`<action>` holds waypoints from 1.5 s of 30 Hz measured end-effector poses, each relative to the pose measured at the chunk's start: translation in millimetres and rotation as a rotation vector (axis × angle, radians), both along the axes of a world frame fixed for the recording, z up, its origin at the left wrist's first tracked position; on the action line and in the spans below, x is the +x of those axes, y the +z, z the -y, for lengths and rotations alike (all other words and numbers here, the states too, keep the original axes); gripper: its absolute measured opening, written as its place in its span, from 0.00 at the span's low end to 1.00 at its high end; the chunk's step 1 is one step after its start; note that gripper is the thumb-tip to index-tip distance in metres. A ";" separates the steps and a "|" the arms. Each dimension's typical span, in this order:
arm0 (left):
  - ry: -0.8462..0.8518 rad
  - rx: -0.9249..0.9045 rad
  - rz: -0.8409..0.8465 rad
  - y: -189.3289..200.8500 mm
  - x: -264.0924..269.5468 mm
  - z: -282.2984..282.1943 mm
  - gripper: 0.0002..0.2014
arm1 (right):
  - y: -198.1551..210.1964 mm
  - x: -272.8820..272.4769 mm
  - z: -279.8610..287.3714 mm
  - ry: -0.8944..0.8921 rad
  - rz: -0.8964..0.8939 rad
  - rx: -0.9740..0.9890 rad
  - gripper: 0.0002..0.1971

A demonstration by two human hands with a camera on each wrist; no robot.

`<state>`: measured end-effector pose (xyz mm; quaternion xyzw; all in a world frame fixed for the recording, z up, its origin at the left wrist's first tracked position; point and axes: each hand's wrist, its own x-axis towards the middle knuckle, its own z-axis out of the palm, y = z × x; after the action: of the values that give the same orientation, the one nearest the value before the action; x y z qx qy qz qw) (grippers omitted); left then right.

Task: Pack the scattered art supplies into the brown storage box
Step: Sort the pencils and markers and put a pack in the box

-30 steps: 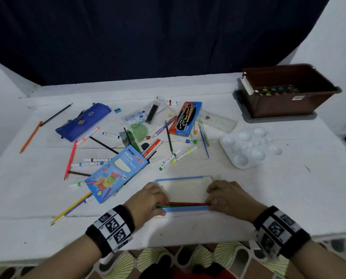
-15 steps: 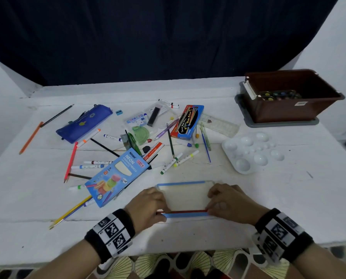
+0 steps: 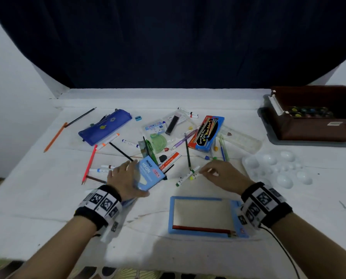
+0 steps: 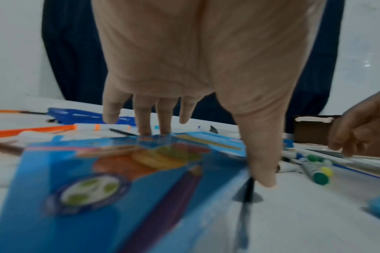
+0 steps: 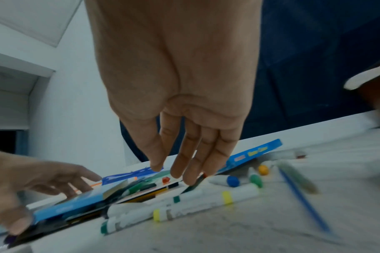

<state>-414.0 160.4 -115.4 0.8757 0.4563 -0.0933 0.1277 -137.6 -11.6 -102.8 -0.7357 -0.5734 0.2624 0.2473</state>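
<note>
**A:** Where are your hands?

**B:** Your left hand [image 3: 125, 178] lies over the blue neon colour-pencil box [image 3: 148, 174], a little left of the middle of the white tabletop [image 3: 47, 208]. The left wrist view shows your fingers [image 4: 152, 119] nearly straight, tips touching the box's far end, and your thumb [image 4: 260, 162] down along its right edge. The box looks tilted, though blur keeps you from telling whether it is lifted or only pressed.

**A:** And the right?

**B:** Your right hand [image 3: 220, 176] hovers over two white markers [image 5: 184, 203] with green and yellow bands, near the middle. Its fingers [image 5: 195, 159] hang loosely extended and hold nothing.

**A:** What sits nearest you?

**B:** A blue-framed slate [image 3: 202, 216] lies flat by the near edge, with a red pencil [image 3: 202, 229] along its near side.

**A:** And the brown storage box [image 3: 317, 121]?

**B:** It stands at the far right corner on a grey lid [image 3: 288, 141], well apart from both hands, with small paint pots [image 3: 306, 111] inside. A white paint palette [image 3: 276, 168] lies between it and your right hand. A blue pencil pouch [image 3: 105, 127] rests toward the far left.
</note>
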 end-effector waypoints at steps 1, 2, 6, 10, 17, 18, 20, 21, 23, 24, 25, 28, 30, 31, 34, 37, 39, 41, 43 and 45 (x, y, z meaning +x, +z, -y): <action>0.026 -0.040 0.021 -0.7 -6.0 -5.9 0.58 | -2.5 -5.3 -11.4 0.030 -0.014 -0.017 0.08; 0.048 -0.077 0.074 -0.1 -12.5 -10.8 0.58 | -4.8 -11.5 -21.9 0.063 -0.026 -0.028 0.09; 0.109 0.112 0.264 13.5 -41.4 -42.7 0.60 | -17.8 -37.9 -58.3 0.152 0.008 -0.049 0.10; 0.242 0.154 0.143 23.0 -79.5 -78.5 0.54 | -23.2 -72.6 -83.8 0.286 0.069 -0.056 0.13; 0.322 0.016 0.055 6.1 -123.6 -98.3 0.44 | -22.7 -127.3 -108.0 0.510 0.099 0.080 0.14; 0.328 0.029 0.083 6.1 -126.0 -95.3 0.43 | -20.6 -133.7 -111.7 0.532 0.112 0.119 0.14; 0.335 0.080 0.199 7.0 -130.3 -85.5 0.38 | -18.5 -145.6 -120.7 0.562 0.155 0.189 0.12; 0.303 0.091 0.274 8.3 -131.6 -77.0 0.32 | -22.7 -150.7 -127.2 0.572 0.172 0.222 0.11; 0.170 0.067 0.366 8.5 -133.9 -57.5 0.13 | -31.3 -157.7 -140.9 0.584 0.212 0.250 0.11; 0.110 0.015 0.351 8.7 -136.2 -46.2 0.03 | -36.6 -160.0 -147.2 0.596 0.250 0.262 0.10; 0.063 -0.041 0.317 7.4 -139.3 -35.4 0.03 | -41.2 -161.1 -152.6 0.614 0.299 0.278 0.07; -0.005 -0.127 0.216 -3.4 -151.5 -13.4 0.04 | -53.1 -159.2 -163.3 0.652 0.440 0.271 0.05; 0.014 -0.122 0.212 -10.8 -157.5 -4.3 0.04 | -52.7 -162.2 -166.2 0.628 0.493 0.284 0.02; 0.045 -0.123 0.229 -12.4 -158.1 -1.0 0.04 | -50.0 -163.8 -166.5 0.597 0.468 0.267 0.05; 0.095 -0.074 0.277 -11.9 -155.7 6.4 0.04 | -23.8 -164.0 -159.6 0.423 0.310 0.229 0.09; 0.109 -0.091 0.283 -12.5 -154.5 1.7 0.12 | 16.5 -154.3 -142.5 0.268 0.075 0.271 0.04; 0.102 -0.105 0.254 -8.9 -152.2 -3.8 0.15 | 46.7 -140.4 -125.6 0.174 -0.067 0.275 0.02; 0.063 -0.093 0.200 -2.5 -146.9 -7.7 0.16 | 72.8 -121.0 -102.3 0.098 -0.144 0.273 0.07; 0.019 -0.071 0.234 10.2 -138.4 -9.5 0.13 | 86.0 -97.0 -75.2 0.047 -0.185 0.259 0.13; -0.048 -0.059 0.378 23.8 -127.7 -9.0 0.08 | 87.7 -74.5 -45.8 0.010 -0.239 0.216 0.13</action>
<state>-541.7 169.4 -91.7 0.8841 0.4003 0.0566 0.2344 -212.1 34.2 -15.1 -0.6654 -0.5685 0.2863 0.3901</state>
